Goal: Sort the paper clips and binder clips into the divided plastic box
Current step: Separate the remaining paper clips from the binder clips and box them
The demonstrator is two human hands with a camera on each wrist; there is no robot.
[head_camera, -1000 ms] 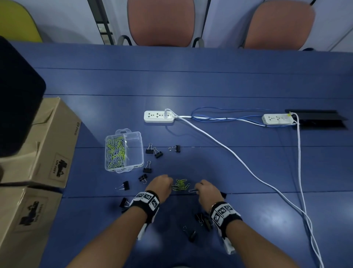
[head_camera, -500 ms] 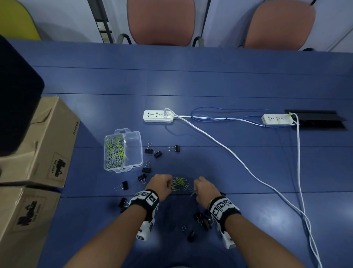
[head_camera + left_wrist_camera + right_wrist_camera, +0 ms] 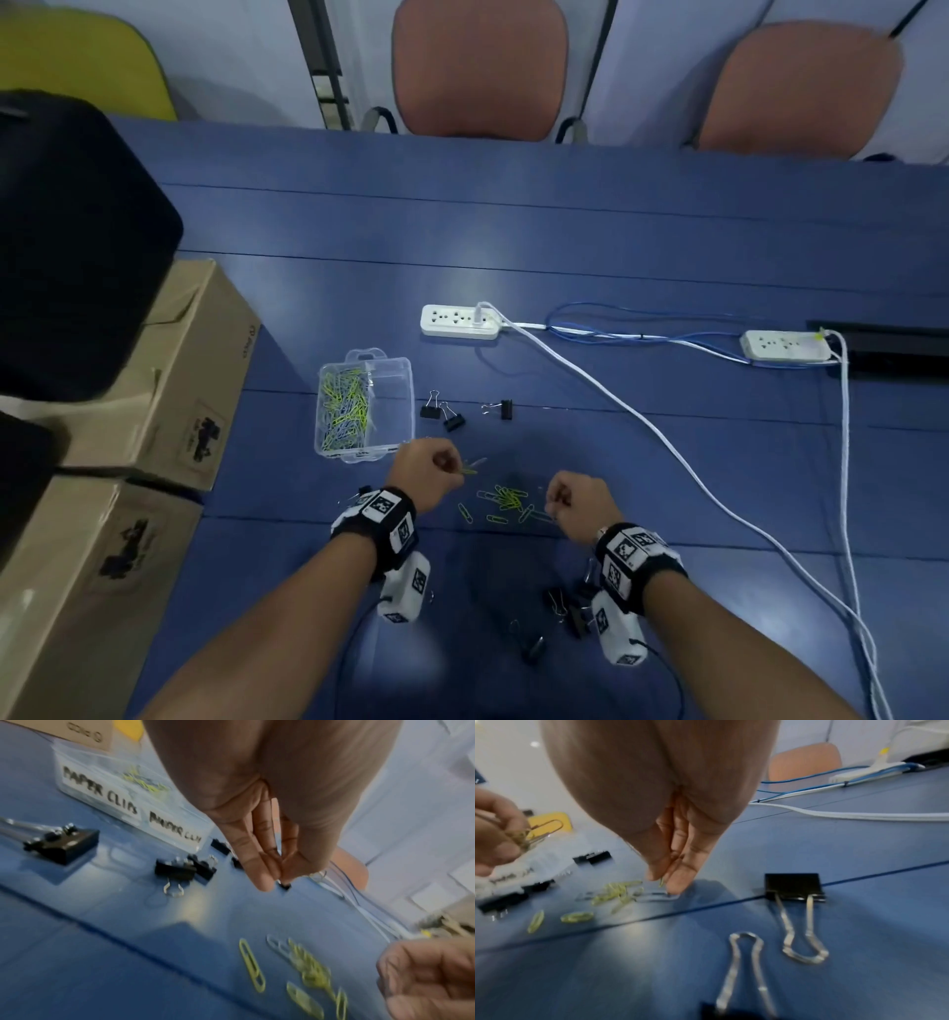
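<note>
The clear divided box (image 3: pixel 395 390) stands left of centre; its left compartment holds green and blue paper clips (image 3: pixel 344 406), and the right one looks empty. My left hand (image 3: pixel 458 470) is raised just right of the box's near corner and pinches a few paper clips (image 3: pixel 472 465), also seen as paper clips (image 3: pixel 539 831) in the right wrist view. Loose paper clips (image 3: pixel 506 501) lie scattered between my hands. My right hand (image 3: pixel 552 510) is down at their right edge, thumb and finger pinching a green paper clip (image 3: pixel 661 881). Black binder clips (image 3: pixel 444 413) lie around.
More binder clips (image 3: pixel 567 609) lie near my right wrist, and one binder clip (image 3: pixel 506 409) sits further back. White power strips (image 3: pixel 459 322) and cables (image 3: pixel 667 447) cross the table to the right. Cardboard boxes (image 3: pixel 169 380) stand along the left edge.
My left hand has lifted away from the pile with paper clips, toward the box. My right hand has shifted slightly right, and the pile has spread out.
</note>
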